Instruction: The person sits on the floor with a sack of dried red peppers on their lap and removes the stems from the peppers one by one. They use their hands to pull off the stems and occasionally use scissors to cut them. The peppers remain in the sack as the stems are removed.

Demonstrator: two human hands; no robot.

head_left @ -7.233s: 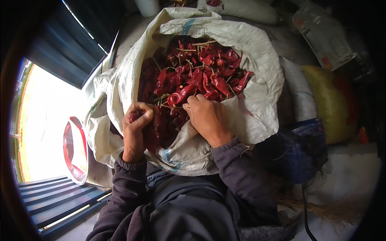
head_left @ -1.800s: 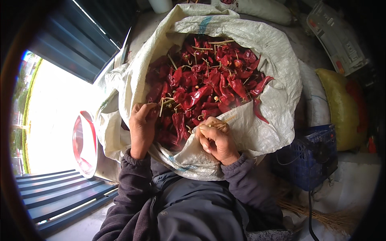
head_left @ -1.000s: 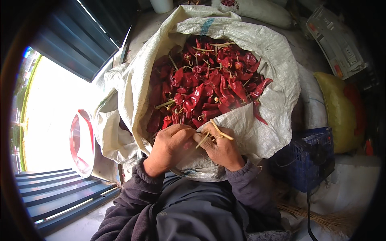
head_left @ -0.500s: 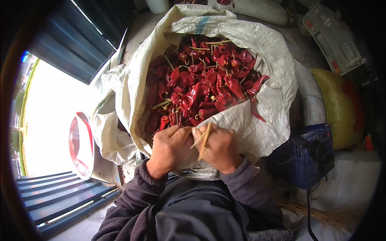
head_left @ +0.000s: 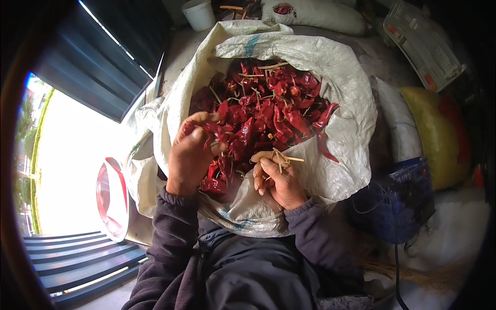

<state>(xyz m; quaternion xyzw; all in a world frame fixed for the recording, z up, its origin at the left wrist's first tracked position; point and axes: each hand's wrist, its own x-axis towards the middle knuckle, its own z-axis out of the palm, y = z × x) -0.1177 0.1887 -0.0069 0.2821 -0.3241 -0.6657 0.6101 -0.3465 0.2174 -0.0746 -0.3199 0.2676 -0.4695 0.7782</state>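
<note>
A big white woven sack [head_left: 351, 119] stands with its mouth rolled back, full of dried red chilies [head_left: 274, 113]. My left hand [head_left: 186, 152] reaches over the left side of the heap, fingers apart and bent down among the chilies. Whether its fingertips touch one is hard to tell. Close to the sack's near rim, my right hand [head_left: 281, 181] is closed on several dry straw-coloured stalks [head_left: 284, 159], which stick out past the thumb and forefinger. A few loose stalks lie on top of the heap.
A blue plastic crate [head_left: 403, 199] stands at the right, with a yellow sack [head_left: 429, 139] beyond it. A white bucket [head_left: 199, 14] and another filled sack [head_left: 315, 15] are at the back. A red-rimmed round object [head_left: 112, 199] stands left by the bright opening.
My hands have parted. The left has gone forward and left over the chilies, its fingers spreading; the right has shifted slightly right and still grips the stalks.
</note>
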